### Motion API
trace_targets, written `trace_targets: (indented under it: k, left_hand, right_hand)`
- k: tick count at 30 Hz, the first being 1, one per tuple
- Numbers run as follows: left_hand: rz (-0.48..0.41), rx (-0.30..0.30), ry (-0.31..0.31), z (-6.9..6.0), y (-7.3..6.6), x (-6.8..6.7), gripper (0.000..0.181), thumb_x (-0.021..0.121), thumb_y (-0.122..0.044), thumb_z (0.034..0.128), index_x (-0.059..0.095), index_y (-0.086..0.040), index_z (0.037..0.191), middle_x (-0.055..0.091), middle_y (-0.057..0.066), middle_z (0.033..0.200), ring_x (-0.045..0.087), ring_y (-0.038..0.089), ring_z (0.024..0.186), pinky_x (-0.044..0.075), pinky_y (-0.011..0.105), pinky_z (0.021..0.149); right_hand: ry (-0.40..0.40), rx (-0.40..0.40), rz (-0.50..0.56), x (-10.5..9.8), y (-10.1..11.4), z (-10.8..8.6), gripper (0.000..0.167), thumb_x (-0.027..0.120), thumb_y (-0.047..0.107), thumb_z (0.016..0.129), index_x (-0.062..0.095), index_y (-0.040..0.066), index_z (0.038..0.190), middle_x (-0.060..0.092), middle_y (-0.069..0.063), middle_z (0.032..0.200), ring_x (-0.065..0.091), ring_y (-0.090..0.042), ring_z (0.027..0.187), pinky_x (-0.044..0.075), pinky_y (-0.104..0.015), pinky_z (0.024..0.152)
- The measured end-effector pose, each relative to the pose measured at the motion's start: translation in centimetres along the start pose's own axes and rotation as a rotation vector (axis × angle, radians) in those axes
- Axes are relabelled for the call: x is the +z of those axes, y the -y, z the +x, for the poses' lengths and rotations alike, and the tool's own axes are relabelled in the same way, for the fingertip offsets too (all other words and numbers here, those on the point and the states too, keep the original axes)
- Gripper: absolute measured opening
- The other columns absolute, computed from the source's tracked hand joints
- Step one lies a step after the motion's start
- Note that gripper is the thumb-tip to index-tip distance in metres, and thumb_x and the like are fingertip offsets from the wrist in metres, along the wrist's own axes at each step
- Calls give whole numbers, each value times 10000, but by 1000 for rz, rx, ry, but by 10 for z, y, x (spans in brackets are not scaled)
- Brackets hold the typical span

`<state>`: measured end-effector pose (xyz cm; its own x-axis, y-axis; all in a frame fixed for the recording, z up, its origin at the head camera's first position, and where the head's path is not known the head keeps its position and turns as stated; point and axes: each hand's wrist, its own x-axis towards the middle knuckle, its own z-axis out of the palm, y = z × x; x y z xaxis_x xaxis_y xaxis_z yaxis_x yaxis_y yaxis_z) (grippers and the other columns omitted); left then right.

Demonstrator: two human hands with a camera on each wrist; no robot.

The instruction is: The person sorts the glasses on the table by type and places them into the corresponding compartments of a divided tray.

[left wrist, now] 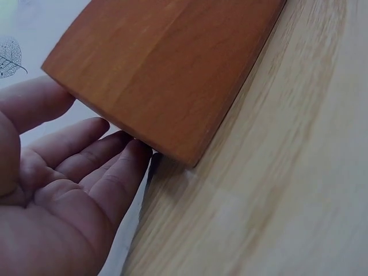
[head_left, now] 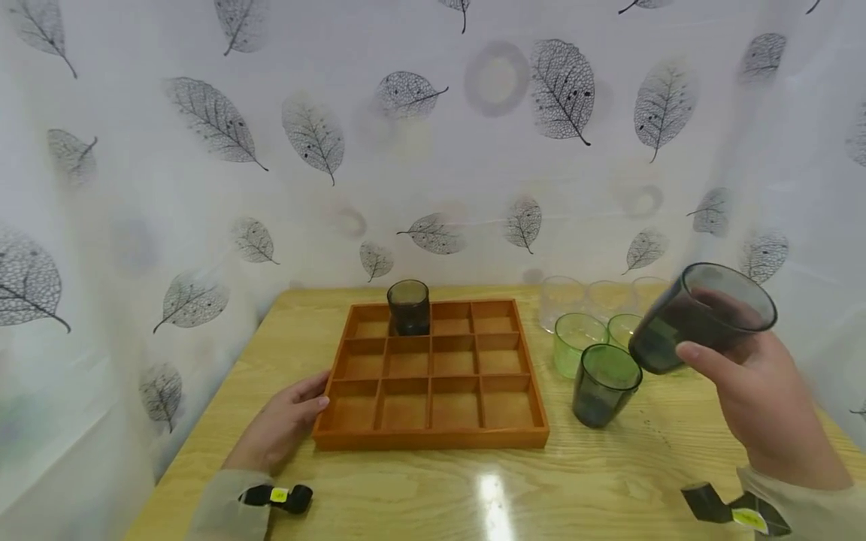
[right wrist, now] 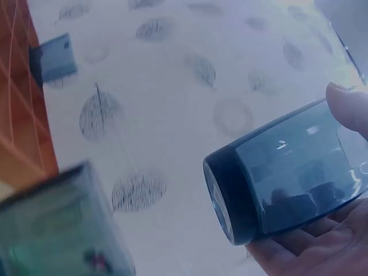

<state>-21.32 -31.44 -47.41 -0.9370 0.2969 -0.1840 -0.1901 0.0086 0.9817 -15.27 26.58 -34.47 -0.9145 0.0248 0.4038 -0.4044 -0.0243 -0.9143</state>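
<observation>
My right hand [head_left: 764, 406] grips a dark grey glass tumbler [head_left: 704, 319], raised and tilted above the other glasses at the right. Its thick base shows in the right wrist view, where the thumb and fingers lie on opposite sides of the tumbler [right wrist: 293, 178]. At the left front corner of a wooden compartment tray [head_left: 433, 439], my left hand [head_left: 287, 421] rests with loosely extended fingers. Thumb and fingertips touch the tray's side [left wrist: 149, 80] in the left wrist view. Another dark tumbler [head_left: 409, 308] stands in a back-row compartment, second from the left.
A third dark tumbler [head_left: 605, 387] stands right of the tray. Behind it are two green glasses [head_left: 571, 357], then several clear glasses [head_left: 561, 300] by the leaf-patterned curtain [head_left: 433, 165]. Everything stands on a light wooden table [head_left: 406, 496].
</observation>
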Motion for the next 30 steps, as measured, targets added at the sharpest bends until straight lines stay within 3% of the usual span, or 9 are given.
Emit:
trace_targets:
  k: [3, 7, 11, 14, 17, 24, 30]
  left_hand:
    - [12, -10, -6, -1, -1, 0, 659, 534, -102, 1051, 174, 15, 1591, 127, 192, 1656, 127, 298, 1507, 278, 239, 1100]
    - [31, -25, -11, -2, -1, -1, 664, 545, -123, 1049, 187, 0, 1594, 155, 181, 1653, 160, 298, 1499, 294, 254, 1101]
    - [39, -70, -79, -5, -4, -1, 627, 587, -155, 1032, 298, -14, 1570, 320, 173, 1595, 354, 300, 1422, 410, 268, 1035]
    - [72, -90, -139, -7, -6, -2, 591, 622, -190, 1019, 383, 12, 1520, 476, 178, 1466, 530, 266, 1263, 490, 311, 959]
    - [111, -86, -154, -7, -7, -2, 577, 627, -208, 1022, 403, 59, 1481, 557, 175, 1331, 600, 231, 1116, 521, 339, 898]
    - [71, -103, -126, -5, -1, -7, 521, 601, -200, 1034, 388, 64, 1429, 586, 114, 1178, 612, 204, 983, 535, 345, 817]
    - [95, -118, -132, -1, 0, -5, 481, 589, -219, 1040, 391, 52, 1384, 541, 69, 1095, 539, 171, 856, 504, 316, 721]
  right_hand:
    - [56, -6, 57, 20, 7, 10, 643, 537, -157, 958, 386, 112, 1522, 548, -50, 1378, 549, -101, 1221, 436, -170, 922]
    - [74, -6, 49, 48, 12, 25, 620, 591, -117, 954, 409, 131, 1492, 579, -36, 1355, 567, -119, 1200, 461, -177, 905]
    - [80, 30, 42, 74, 11, 41, 595, 652, -58, 946, 430, 152, 1457, 604, -30, 1312, 577, -143, 1174, 468, -194, 897]
    - [88, 70, 14, 91, 8, 53, 589, 695, 18, 944, 433, 163, 1452, 588, -50, 1316, 566, -174, 1188, 460, -210, 912]
    - [85, 111, -37, 107, 3, 63, 595, 732, 109, 940, 435, 167, 1453, 565, -76, 1339, 551, -198, 1212, 439, -221, 944]
    - [121, 144, 25, 140, -24, 87, 637, 724, 130, 944, 384, 95, 1482, 510, -130, 1390, 513, -237, 1271, 403, -336, 1047]
    - [161, 196, 18, 160, -50, 104, 699, 756, 215, 934, 360, 129, 1504, 500, -104, 1406, 515, -238, 1285, 397, -435, 1079]
